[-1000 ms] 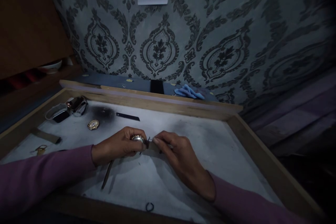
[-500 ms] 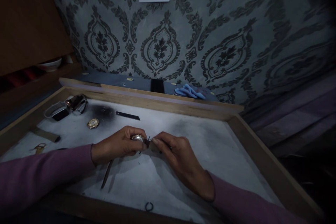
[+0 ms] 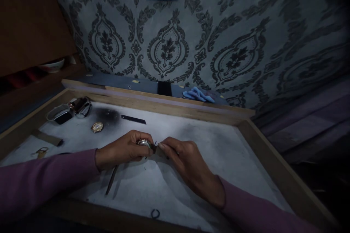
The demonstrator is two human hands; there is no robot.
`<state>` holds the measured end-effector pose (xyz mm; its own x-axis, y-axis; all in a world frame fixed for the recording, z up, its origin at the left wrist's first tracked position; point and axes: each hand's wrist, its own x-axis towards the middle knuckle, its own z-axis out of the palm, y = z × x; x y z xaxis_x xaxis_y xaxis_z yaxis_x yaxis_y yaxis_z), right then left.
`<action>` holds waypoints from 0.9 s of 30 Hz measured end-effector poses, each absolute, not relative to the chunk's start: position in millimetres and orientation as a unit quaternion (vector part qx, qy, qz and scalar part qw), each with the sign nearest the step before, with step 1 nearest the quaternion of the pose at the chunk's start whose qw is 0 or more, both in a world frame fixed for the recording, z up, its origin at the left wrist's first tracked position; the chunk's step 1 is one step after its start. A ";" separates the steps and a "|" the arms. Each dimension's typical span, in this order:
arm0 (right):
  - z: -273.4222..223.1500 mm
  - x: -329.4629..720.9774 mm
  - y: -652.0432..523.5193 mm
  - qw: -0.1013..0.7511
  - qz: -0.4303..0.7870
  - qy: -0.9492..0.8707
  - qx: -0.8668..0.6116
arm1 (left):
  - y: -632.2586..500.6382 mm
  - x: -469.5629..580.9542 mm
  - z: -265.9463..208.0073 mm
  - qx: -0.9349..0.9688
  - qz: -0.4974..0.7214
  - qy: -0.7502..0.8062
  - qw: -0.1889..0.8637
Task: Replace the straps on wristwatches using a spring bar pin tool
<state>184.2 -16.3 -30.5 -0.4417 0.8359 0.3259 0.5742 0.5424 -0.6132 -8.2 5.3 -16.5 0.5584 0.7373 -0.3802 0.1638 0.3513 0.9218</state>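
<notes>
My left hand [image 3: 127, 150] is closed around a round metal watch [image 3: 144, 143], its dial partly hidden by the thumb and fingers. A dark strap [image 3: 111, 180] hangs down from beneath that hand. Close on the right, my right hand [image 3: 183, 156] pinches a short dark strap piece [image 3: 154, 148] at the watch's edge. A thin pin-like bit sticks up between the two hands; it is too small to name. Both hands are held above the white surface of the tray [image 3: 216, 164].
A gold watch case [image 3: 97, 127], a dark blade [image 3: 133, 119] and several watches [image 3: 63, 116] lie at the tray's left and back. An olive strap [image 3: 46, 137] and a gold clasp [image 3: 41, 152] are far left. A black ring [image 3: 155, 213] lies in front; a blue cloth [image 3: 198, 94] lies behind.
The hands keep the same hold on the watch and the strap piece, with barely any movement. The view has shifted very slightly.
</notes>
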 end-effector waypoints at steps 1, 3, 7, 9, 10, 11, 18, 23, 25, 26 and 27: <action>-30.3 184.5 -16.0 0.306 0.213 -0.823 -0.428 | 5.1 -8.2 -16.4 0.533 0.203 0.425 0.702; -30.1 184.9 -15.6 0.300 0.217 -0.826 -0.426 | 4.3 -8.1 -15.8 0.535 0.200 0.430 0.699; -30.4 185.2 -15.2 0.301 0.231 -0.824 -0.422 | 2.9 -8.1 -15.0 0.537 0.198 0.430 0.699; -30.3 185.0 -15.2 0.307 0.254 -0.815 -0.420 | 2.7 -8.1 -15.1 0.537 0.197 0.431 0.698; -30.1 184.8 -15.2 0.309 0.270 -0.809 -0.420 | 2.7 -8.1 -15.1 0.538 0.197 0.432 0.697; -30.0 184.7 -15.4 0.310 0.286 -0.804 -0.420 | 2.8 -8.1 -15.2 0.537 0.197 0.431 0.697; -32.0 182.8 -16.9 0.320 0.299 -0.797 -0.416 | 4.1 -7.5 -15.2 0.534 0.198 0.423 0.705; -33.5 180.5 -16.8 0.347 0.289 -0.798 -0.400 | 3.4 -7.4 -15.0 0.539 0.202 0.421 0.701; -32.9 180.0 -16.9 0.343 0.282 -0.800 -0.404 | 3.0 -7.2 -14.4 0.540 0.201 0.420 0.701; -32.5 179.8 -17.0 0.340 0.278 -0.802 -0.406 | 2.9 -7.1 -14.1 0.540 0.200 0.418 0.703; -32.2 179.6 -17.2 0.338 0.276 -0.803 -0.407 | 2.9 -7.0 -13.9 0.539 0.200 0.417 0.704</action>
<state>179.6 -17.2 -32.2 -0.4400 0.8400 0.3175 0.4677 0.5162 -0.7175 -7.0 2.9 -13.9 0.5727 0.7308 -0.3715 0.1687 0.3384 0.9258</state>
